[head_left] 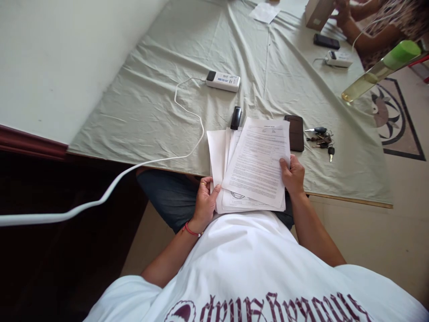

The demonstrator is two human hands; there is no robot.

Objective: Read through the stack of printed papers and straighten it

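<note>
Left hand (pixel 205 202): fingers curled around the lower left edge of the papers (pixel 254 165), thumb lying on the sheets; a ring shows on one finger and a red band (pixel 191 230) circles the wrist. Right hand (pixel 293 175): grips the right edge of the same papers, thumb on top of the printed top sheet, fingers hidden beneath. Papers: a loose, fanned stack of white sheets, top sheet tilted, held over the near edge of the table and the person's lap, its far end overlapping the cloth (pixel 150 103). Stapler (pixel 236 118): small, dark, just beyond the far edge of the papers; whether it touches them cannot be told. Phone (pixel 294 133): dark, face up, just right of the papers' upper corner. Keys (pixel 322 140): a bunch lying right of the phone, apart from it. Adapter (pixel 223 81): white box farther out on the cloth, with a white cable (pixel 100 199) looping from it and running off past the table's near left edge. Far right corner: another person's arm (pixel 365 40), a second phone (pixel 326 41), a second white adapter (pixel 338 59), and a box (pixel 317 13). Bottle (pixel 382 69): green-capped, seen at the right edge.
</note>
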